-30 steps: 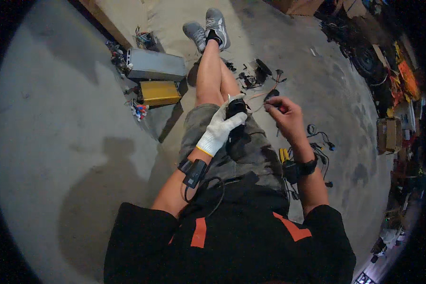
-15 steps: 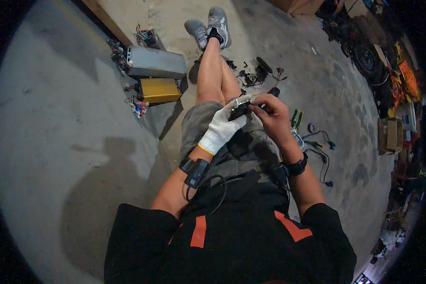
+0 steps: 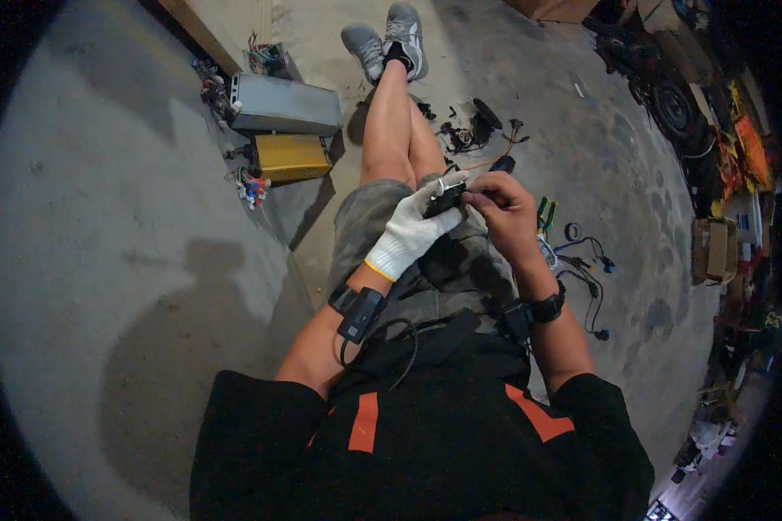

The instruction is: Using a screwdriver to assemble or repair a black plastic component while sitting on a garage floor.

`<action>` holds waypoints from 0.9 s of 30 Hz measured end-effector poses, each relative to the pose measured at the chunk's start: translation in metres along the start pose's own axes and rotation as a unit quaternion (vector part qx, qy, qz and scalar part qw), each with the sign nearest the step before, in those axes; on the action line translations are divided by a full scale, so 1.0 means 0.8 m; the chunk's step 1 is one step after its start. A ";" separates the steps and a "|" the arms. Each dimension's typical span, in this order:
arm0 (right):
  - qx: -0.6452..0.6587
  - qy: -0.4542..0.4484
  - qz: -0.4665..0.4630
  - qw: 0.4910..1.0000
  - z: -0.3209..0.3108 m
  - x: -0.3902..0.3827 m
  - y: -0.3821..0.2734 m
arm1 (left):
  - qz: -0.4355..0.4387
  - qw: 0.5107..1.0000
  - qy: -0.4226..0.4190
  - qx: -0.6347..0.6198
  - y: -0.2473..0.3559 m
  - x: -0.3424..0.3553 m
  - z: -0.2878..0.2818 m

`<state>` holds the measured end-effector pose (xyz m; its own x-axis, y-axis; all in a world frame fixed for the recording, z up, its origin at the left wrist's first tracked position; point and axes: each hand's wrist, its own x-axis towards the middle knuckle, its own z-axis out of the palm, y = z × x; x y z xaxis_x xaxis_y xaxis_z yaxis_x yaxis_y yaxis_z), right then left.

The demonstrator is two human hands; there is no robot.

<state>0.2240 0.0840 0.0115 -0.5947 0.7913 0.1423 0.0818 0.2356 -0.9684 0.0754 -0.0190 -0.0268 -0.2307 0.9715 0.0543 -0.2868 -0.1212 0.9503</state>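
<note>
Over my lap, my left hand, in a white knit glove, is closed around a small black device with a shiny metal edge. My bare right hand meets its right side, thumb and fingers pinched together there. Whatever lies between those fingertips is too small to make out. Beyond the hands, a thin wire runs toward a dark connector on the floor; I cannot tell whether it joins the device.
Left of my legs stand a silver metal box and a gold box with wire bundles. Black parts lie right of my shins. Green-handled pliers, a tape roll and cables lie by my right forearm. Clutter and a cardboard box line the right.
The view has shifted slightly. Both hands stay together at the device, with the right fingers slightly repositioned along its right side.
</note>
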 end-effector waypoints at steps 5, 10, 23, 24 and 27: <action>-0.027 -0.003 -0.031 0.999 -0.002 0.002 -0.006 | -0.028 0.999 -0.011 -0.010 0.001 -0.001 -0.002; -0.011 -0.006 0.054 0.998 -0.005 0.002 -0.004 | -0.041 0.999 -0.012 -0.004 0.003 0.000 0.000; -0.121 -0.066 0.156 0.978 -0.017 0.015 -0.051 | 0.175 0.972 0.042 0.154 -0.015 0.005 0.001; -0.147 -0.063 0.133 0.978 -0.015 0.013 -0.053 | 0.203 0.961 0.055 0.180 -0.014 0.007 0.001; -0.183 -0.049 0.084 0.978 -0.016 0.009 -0.047 | 0.242 0.939 0.065 0.235 0.006 0.010 0.006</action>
<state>0.2270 0.0877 0.0512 -0.6200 0.7830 -0.0496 0.4554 0.3077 -0.8354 0.0764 -0.0109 -0.0202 -0.3497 0.7889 0.5052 0.3153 -0.4087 0.8565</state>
